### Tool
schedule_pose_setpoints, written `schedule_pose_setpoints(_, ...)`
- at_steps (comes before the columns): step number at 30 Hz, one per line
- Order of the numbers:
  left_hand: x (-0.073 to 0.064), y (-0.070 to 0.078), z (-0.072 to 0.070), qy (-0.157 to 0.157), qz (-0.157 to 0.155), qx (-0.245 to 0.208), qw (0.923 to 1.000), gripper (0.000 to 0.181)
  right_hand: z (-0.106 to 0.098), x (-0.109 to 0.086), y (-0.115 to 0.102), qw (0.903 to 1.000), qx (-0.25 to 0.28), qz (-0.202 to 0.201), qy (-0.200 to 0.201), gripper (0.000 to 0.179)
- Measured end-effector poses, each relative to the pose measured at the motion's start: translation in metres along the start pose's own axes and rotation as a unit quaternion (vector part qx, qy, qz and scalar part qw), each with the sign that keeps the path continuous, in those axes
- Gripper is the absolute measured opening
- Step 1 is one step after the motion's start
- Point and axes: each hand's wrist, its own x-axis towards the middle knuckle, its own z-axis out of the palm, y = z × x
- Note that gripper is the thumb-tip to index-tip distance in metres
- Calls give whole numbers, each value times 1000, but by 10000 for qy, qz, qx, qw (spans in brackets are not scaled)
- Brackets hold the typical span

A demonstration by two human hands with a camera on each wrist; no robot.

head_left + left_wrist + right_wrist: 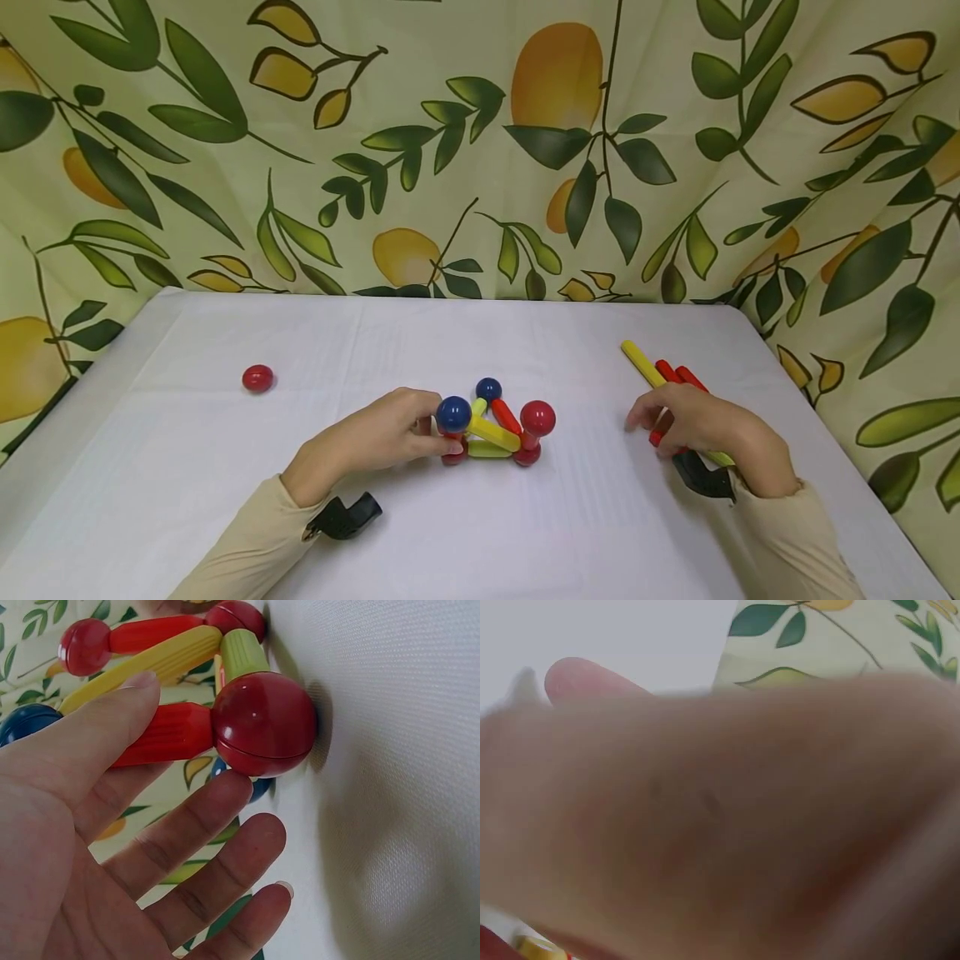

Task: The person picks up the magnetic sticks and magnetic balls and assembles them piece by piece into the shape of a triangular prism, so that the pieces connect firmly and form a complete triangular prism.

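My left hand point(390, 425) pinches an upright red magnetic rod point(169, 735) between thumb and index finger, the other fingers spread apart. That rod stands on a red ball point(264, 724) at the table and carries a blue ball point(453, 414) on top. It belongs to a small frame of rods and balls, with a slanting yellow rod point(493, 433), a second blue ball point(488, 389) behind and a red ball point(537, 417) raised at the right. My right hand point(697, 421) hovers over a group of loose rods, fingers loosely bent, partly hiding them.
A lone red ball point(258, 378) lies on the left of the white table point(585, 533). Under and behind the right hand lie a long yellow rod point(641, 362) and several red rods point(692, 378). A leaf-and-fruit patterned curtain point(450, 183) hangs behind the table.
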Motion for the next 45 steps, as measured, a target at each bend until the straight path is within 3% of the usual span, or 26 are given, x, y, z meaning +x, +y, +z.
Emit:
schedule_pose_setpoints(4,0,1,0,18,29,43,10000,17,4,3,-1,10000,18,-47,79,34)
schedule_pose_setpoints(11,0,2,0,36,16,83,10000,16,14,15,-10,9979,-162,-540,309,26)
schedule_pose_setpoints(16,0,2,0,34,-20,33,10000,19,17,15,-10,9988,-206,-300,328,33)
schedule_pose_setpoints(20,0,4,0,84,15,-39,10000,21,19,14,-12,9979,-421,-276,419,29)
schedule_pose_setpoints(26,-1,8,1,435,187,-459,9978,47,19,14,-21,9928,-372,-865,735,21)
schedule_pose_setpoints(31,0,11,6,707,544,-603,9942,43,18,12,-31,9855,-352,-1254,1088,23)
schedule_pose_setpoints(35,1,13,9,767,696,-651,9925,32,19,8,-38,9725,-254,-1740,1529,23)
schedule_pose_setpoints(41,1,13,10,750,798,-659,9918,26,27,5,-52,9356,-16,-2556,2435,29)
schedule_pose_setpoints(45,2,12,11,769,848,-634,9914,25,32,1,-64,9153,30,-2927,2767,32)
